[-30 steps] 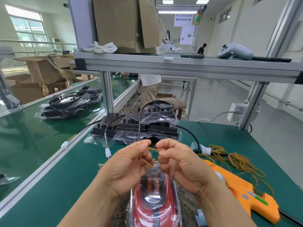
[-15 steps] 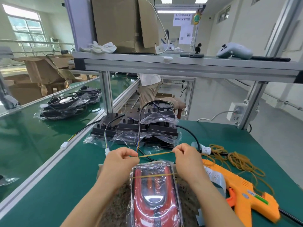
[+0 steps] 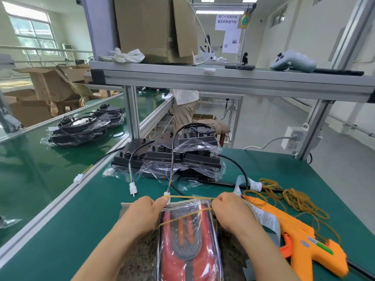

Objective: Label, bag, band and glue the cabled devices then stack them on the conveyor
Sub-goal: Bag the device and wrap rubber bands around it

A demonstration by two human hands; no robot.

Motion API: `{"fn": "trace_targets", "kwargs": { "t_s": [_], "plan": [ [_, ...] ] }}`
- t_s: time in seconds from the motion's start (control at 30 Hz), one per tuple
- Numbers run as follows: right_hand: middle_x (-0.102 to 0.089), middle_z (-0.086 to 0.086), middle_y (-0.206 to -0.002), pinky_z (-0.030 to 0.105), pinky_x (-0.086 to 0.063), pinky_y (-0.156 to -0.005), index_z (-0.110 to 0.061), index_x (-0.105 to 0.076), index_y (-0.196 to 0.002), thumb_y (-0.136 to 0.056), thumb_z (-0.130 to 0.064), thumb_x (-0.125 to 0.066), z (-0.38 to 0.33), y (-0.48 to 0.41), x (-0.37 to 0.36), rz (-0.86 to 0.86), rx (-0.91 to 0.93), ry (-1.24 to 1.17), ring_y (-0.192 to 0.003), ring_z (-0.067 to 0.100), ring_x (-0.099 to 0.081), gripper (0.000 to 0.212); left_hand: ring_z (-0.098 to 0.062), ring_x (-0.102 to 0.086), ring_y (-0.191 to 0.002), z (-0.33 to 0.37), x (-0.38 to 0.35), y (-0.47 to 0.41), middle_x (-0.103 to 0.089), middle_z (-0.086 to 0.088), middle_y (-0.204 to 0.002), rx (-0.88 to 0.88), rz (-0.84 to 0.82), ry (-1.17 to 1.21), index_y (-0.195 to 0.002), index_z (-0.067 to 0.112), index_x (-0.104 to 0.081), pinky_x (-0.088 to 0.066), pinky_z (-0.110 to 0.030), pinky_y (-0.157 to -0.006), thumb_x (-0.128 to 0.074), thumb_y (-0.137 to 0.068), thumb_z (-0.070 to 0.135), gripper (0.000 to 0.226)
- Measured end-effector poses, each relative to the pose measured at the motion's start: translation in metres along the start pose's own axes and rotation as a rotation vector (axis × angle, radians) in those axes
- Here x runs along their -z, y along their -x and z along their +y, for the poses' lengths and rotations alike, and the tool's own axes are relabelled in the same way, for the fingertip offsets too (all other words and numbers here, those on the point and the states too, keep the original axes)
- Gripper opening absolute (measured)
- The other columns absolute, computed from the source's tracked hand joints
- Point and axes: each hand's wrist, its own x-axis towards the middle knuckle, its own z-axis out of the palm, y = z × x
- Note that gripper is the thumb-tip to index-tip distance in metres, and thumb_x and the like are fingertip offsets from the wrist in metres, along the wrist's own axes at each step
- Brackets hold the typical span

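Observation:
A red device in a clear plastic bag [image 3: 188, 238] lies on the green bench in front of me. A tan rubber band [image 3: 190, 197] is stretched across the bag's far end, with a second strand crossing the device lower down. My left hand [image 3: 142, 213] pinches the band at the bag's left corner. At the right corner my right hand [image 3: 231, 211] pinches the other end. A white cable connector [image 3: 166, 196] sits by my left fingertips.
An orange glue gun [image 3: 300, 238] lies right of the bag, with loose rubber bands [image 3: 292, 197] and label strips [image 3: 263, 218] beside it. Black cabled devices in bags [image 3: 172, 159] stand behind. Bagged devices [image 3: 81, 128] are stacked on the conveyor [image 3: 30, 169] at left.
My hands moved apart from the middle, stretching the rubber band wide. They then lowered it over the far end of the bagged red device, where it is wrapped twice.

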Motion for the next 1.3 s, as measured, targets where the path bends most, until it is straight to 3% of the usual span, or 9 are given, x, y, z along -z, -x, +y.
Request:
{"fn": "trace_targets", "kwargs": {
  "t_s": [0.17, 0.23, 0.33, 0.43, 0.57, 0.67, 0.83, 1.07, 1.3],
  "plan": [
    [-0.058, 0.017, -0.119, 0.037, -0.04, -0.078, -0.003, -0.056, -0.114, -0.098, -0.002, -0.035, -0.01, 0.002, 0.002, -0.068, 0.076, 0.116, -0.109, 0.032, -0.057, 0.026, -0.018, -0.05, -0.048, 0.013, -0.002, 0.001, -0.046, 0.0, -0.033, 0.004, -0.064, 0.009, -0.059, 0.014, -0.041, -0.041, -0.029, -0.063, -0.031, -0.098, 0.06, 0.061],
    [-0.059, 0.016, -0.117, 0.036, -0.038, -0.079, -0.005, -0.053, -0.091, -0.099, -0.002, -0.034, -0.016, 0.005, 0.004, -0.074, 0.069, 0.082, -0.1, 0.028, -0.054, 0.021, -0.018, -0.049, -0.051, 0.016, 0.0, 0.003, -0.045, 0.001, -0.034, 0.009, -0.081, 0.016, -0.065, 0.013, -0.044, -0.041, -0.031, -0.066, -0.028, -0.099, 0.059, 0.06],
    [-0.051, 0.005, -0.085, 0.034, -0.036, -0.075, -0.018, -0.03, -0.066, -0.101, -0.005, -0.032, -0.024, 0.014, 0.009, -0.031, 0.064, -0.024, -0.086, 0.022, -0.043, 0.037, -0.016, -0.048, -0.051, 0.019, 0.004, 0.01, -0.047, 0.004, -0.043, 0.013, -0.066, 0.106, -0.087, 0.006, -0.057, -0.038, -0.032, -0.062, -0.029, -0.098, 0.059, 0.06],
    [-0.052, 0.003, -0.085, 0.036, -0.041, -0.077, -0.016, -0.046, -0.075, -0.104, -0.013, -0.03, -0.026, 0.023, 0.021, 0.08, 0.085, -0.301, -0.083, 0.022, -0.049, 0.034, -0.007, -0.042, -0.037, 0.029, 0.015, 0.024, -0.045, 0.007, -0.048, -0.081, 0.028, 0.247, -0.085, 0.011, -0.051, -0.033, -0.031, -0.053, -0.037, -0.097, 0.053, 0.046],
    [-0.064, -0.012, -0.094, 0.012, -0.042, -0.074, -0.026, -0.064, -0.101, -0.106, -0.022, -0.034, -0.038, 0.039, 0.043, 0.3, 0.128, -0.712, -0.089, 0.001, -0.057, 0.031, 0.0, -0.051, -0.044, 0.048, 0.035, 0.05, -0.058, 0.016, -0.052, -0.248, 0.175, 0.35, -0.095, 0.032, -0.051, -0.041, -0.028, -0.054, -0.041, -0.09, 0.059, 0.029],
    [-0.07, -0.006, -0.09, 0.029, -0.05, -0.077, -0.035, -0.064, -0.1, -0.106, -0.025, -0.036, -0.043, 0.052, 0.046, 0.342, 0.121, -0.91, -0.082, 0.011, -0.063, 0.03, -0.001, -0.06, -0.064, 0.054, 0.038, 0.067, -0.062, 0.022, -0.077, -0.299, 0.239, 0.36, -0.103, 0.045, -0.045, -0.046, -0.032, -0.066, -0.04, -0.079, 0.074, 0.039],
    [-0.067, -0.02, -0.098, 0.025, -0.049, -0.08, -0.039, -0.061, -0.099, -0.106, -0.023, -0.039, -0.041, 0.065, 0.036, 0.425, 0.102, -0.958, -0.088, -0.006, -0.06, 0.027, -0.015, -0.062, -0.081, 0.051, 0.029, 0.081, -0.065, 0.012, -0.093, -0.293, 0.265, 0.433, -0.103, 0.052, -0.045, -0.05, -0.042, -0.08, -0.037, -0.065, 0.082, 0.049],
    [-0.067, -0.023, -0.083, 0.037, -0.049, -0.075, -0.032, -0.067, -0.084, -0.104, -0.024, -0.043, -0.032, 0.067, 0.034, 0.491, 0.019, -0.956, -0.08, 0.001, -0.06, 0.032, -0.017, -0.056, -0.056, 0.051, 0.026, 0.087, -0.062, 0.001, -0.075, -0.337, 0.312, 0.434, -0.086, 0.042, -0.052, -0.051, -0.035, -0.058, -0.034, -0.076, 0.076, 0.04],
    [-0.07, -0.016, -0.082, 0.05, -0.055, -0.084, -0.046, -0.067, -0.086, -0.103, -0.033, -0.046, -0.035, 0.065, 0.034, 0.448, 0.006, -1.064, -0.086, 0.019, -0.066, 0.03, -0.007, -0.059, -0.055, 0.055, 0.025, 0.077, -0.065, -0.001, -0.068, -0.281, 0.326, 0.468, -0.08, 0.022, -0.063, -0.047, -0.038, -0.058, -0.033, -0.079, 0.074, 0.06]
  ]
}}
